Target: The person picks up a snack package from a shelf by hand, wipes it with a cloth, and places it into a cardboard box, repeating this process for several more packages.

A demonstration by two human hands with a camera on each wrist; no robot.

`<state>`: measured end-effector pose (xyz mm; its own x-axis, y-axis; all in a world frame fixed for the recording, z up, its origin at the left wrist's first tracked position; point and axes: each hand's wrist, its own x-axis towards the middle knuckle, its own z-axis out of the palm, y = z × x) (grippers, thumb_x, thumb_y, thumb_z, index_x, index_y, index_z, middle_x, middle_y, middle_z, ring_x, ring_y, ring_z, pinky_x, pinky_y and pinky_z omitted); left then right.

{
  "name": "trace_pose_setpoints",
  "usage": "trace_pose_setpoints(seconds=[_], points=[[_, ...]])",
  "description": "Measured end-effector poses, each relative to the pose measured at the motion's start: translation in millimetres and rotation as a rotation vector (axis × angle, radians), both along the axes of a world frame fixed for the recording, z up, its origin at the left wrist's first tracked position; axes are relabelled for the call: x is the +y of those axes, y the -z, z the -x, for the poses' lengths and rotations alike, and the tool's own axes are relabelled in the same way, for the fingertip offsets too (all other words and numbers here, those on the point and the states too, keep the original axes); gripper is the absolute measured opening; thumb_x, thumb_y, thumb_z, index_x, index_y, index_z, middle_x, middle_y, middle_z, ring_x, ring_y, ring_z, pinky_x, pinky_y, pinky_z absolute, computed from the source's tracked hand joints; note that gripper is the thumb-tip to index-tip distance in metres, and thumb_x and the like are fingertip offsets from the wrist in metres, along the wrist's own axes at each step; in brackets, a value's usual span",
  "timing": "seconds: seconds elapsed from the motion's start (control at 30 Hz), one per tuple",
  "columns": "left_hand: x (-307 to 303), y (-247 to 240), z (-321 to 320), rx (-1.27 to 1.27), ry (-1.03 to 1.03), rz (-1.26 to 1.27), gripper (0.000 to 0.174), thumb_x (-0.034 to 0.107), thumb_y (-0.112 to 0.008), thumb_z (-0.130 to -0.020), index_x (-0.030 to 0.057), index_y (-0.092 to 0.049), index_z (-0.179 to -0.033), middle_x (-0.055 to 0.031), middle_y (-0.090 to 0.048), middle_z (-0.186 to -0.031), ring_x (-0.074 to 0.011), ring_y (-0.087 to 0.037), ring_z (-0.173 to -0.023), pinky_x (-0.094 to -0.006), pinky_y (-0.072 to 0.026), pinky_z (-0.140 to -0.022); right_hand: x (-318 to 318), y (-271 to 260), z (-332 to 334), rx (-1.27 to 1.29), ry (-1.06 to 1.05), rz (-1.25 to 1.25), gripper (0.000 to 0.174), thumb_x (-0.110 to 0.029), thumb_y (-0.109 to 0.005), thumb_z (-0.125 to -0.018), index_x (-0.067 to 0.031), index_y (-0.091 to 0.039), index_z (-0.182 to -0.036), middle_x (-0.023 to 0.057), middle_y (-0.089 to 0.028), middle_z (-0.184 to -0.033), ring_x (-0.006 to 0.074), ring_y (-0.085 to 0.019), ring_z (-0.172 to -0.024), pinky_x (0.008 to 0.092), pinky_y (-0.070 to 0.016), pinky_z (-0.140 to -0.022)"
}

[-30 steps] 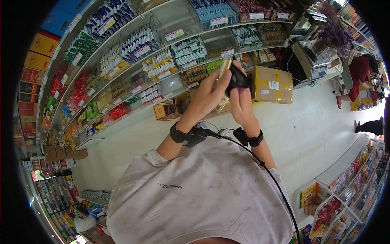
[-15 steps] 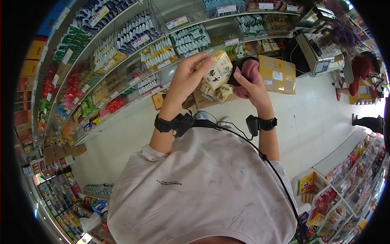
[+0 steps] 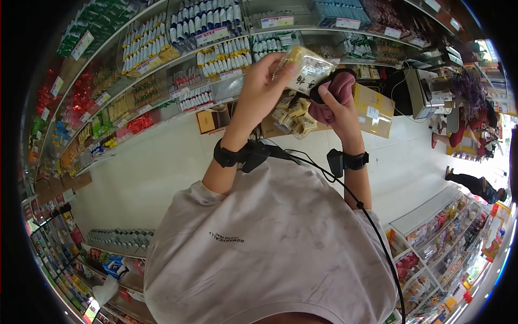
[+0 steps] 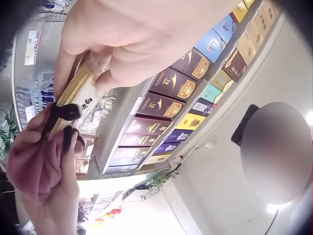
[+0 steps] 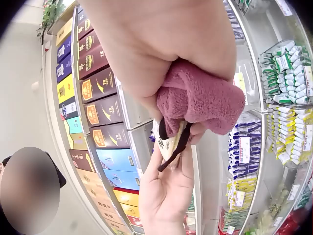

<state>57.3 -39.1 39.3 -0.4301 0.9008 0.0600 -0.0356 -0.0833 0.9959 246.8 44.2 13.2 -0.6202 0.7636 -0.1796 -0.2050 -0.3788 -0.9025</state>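
My left hand (image 3: 261,89) pinches a flat packet (image 3: 312,70) in shiny clear wrap, pale yellow with black characters. A mauve plush cloth (image 3: 340,89) with black edging is bunched in my right hand (image 3: 345,116), thumb on top. In the left wrist view, the cloth's black strip (image 4: 68,112) lies against the end of the packet (image 4: 80,90). The right wrist view shows the cloth (image 5: 200,98) under my right palm, with my left hand (image 5: 168,193) below it at the packet. Several small yellow-wrapped pieces (image 3: 294,116) lie beneath both hands.
Shelves of wrapped snacks in clear bins (image 3: 221,56) run in front of me. A taped cardboard box (image 3: 375,110) sits to the right, near a counter scale (image 3: 423,92). A black cable (image 3: 324,175) crosses my shirt. Another person (image 3: 472,183) is at far right.
The hands, close together a second ago, moved apart, exposing the packet's face and the cloth. Since then the packet has tilted and shifted right, and the head view has swung left.
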Motion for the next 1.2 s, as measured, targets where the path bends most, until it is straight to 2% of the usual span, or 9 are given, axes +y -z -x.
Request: trace_pose_setpoints(seconds=[0.27,0.43,0.63,0.77,0.8,0.9,1.03,1.17,1.2], points=[[19,36,64,-0.064,0.149,0.06,0.038,0.026,-0.066,-0.102,-0.0023,-0.06,-0.126,-0.007,-0.071,-0.106,-0.009,-0.064,-0.096,-0.0243,-0.0518,-0.084,14,5,51,-0.251,0.015,-0.03,0.02,-0.013,-0.068,-0.099,-0.011,-0.05,-0.093,-0.0059,-0.048,-0.072,0.0016,-0.033,-0.048,0.0227,-0.0224,-0.042],[33,47,74,-0.045,0.171,0.089,0.038,0.027,-0.063,-0.102,-0.0024,-0.059,-0.126,-0.0137,-0.071,-0.11,-0.0191,-0.07,-0.098,-0.03,-0.0537,-0.081,42,38,38,-0.193,0.264,0.045,0.027,-0.017,-0.067,-0.101,-0.0152,-0.044,-0.086,-0.0055,-0.045,-0.068,0.0058,-0.029,-0.042,0.0262,-0.0249,-0.041],[35,48,82,-0.08,0.187,0.128,0.039,0.027,-0.062,-0.103,-0.0004,-0.058,-0.13,-0.0142,-0.071,-0.111,-0.0206,-0.07,-0.101,-0.0307,-0.0536,-0.086,80,124,9,0.002,0.479,0.548,0.013,-0.017,-0.064,-0.101,-0.0165,-0.053,-0.095,0.0001,-0.055,-0.078,0.0133,-0.037,-0.044,0.0291,-0.0339,-0.045],[23,49,90,-0.1,0.142,0.232,0.038,0.027,-0.061,-0.104,-0.0003,-0.058,-0.131,-0.0148,-0.071,-0.115,-0.0214,-0.071,-0.102,-0.0309,-0.0536,-0.088,94,248,-29,-0.065,0.365,0.48,0.009,-0.016,-0.065,-0.099,-0.0152,-0.059,-0.105,0.002,-0.061,-0.086,0.0138,-0.046,-0.049,0.0291,-0.0315,-0.039],[18,47,93,-0.108,0.13,0.301,0.035,0.026,-0.057,-0.106,0.0013,-0.058,-0.132,-0.0129,-0.069,-0.12,-0.0174,-0.067,-0.105,-0.03,-0.0515,-0.092,97,294,-48,-0.11,0.323,0.471,0.014,-0.018,-0.066,-0.098,-0.0093,-0.06,-0.108,0.007,-0.068,-0.104,0.0173,-0.062,-0.086,0.0306,-0.0512,-0.068],[3,58,102,-0.093,0.079,0.378,0.036,0.025,-0.057,-0.106,0.0018,-0.058,-0.134,-0.0127,-0.069,-0.119,-0.0171,-0.067,-0.106,-0.0295,-0.0516,-0.092,89,336,-39,-0.359,0.46,0.578,0.011,-0.012,-0.067,-0.095,-0.0102,-0.057,-0.099,0.0096,-0.068,-0.087,0.0145,-0.049,-0.046,0.0298,-0.0344,-0.038],[-14,67,106,-0.097,-0.008,0.464,0.034,0.022,-0.056,-0.106,0.0005,-0.058,-0.132,-0.012,-0.069,-0.119,-0.0176,-0.067,-0.105,-0.0301,-0.0516,-0.092,71,412,-37,-0.486,0.555,0.403,0.011,-0.009,-0.068,-0.092,-0.0058,-0.058,-0.094,0.0124,-0.069,-0.076,0.0161,-0.057,-0.046,0.0301,-0.0435,-0.041],[-27,83,107,-0.103,-0.051,0.527,0.035,0.021,-0.058,-0.106,-0.0011,-0.057,-0.132,-0.0141,-0.07,-0.118,-0.0187,-0.068,-0.104,-0.0308,-0.0525,-0.091,59,436,-13,-0.601,0.572,0.265,0.013,-0.014,-0.071,-0.088,-0.0053,-0.062,-0.09,0.0063,-0.064,-0.067,0.0178,-0.068,-0.061,0.0311,-0.0533,-0.053],[-31,87,107,-0.112,-0.059,0.543,0.035,0.021,-0.058,-0.106,-0.0011,-0.057,-0.133,-0.014,-0.07,-0.118,-0.0187,-0.068,-0.104,-0.0309,-0.0524,-0.091,62,437,-19,-0.82,0.364,0.31,0.021,-0.02,-0.074,-0.085,-0.0016,-0.065,-0.086,0.0123,-0.069,-0.073,0.0229,-0.072,-0.069,0.0351,-0.0551,-0.06]])
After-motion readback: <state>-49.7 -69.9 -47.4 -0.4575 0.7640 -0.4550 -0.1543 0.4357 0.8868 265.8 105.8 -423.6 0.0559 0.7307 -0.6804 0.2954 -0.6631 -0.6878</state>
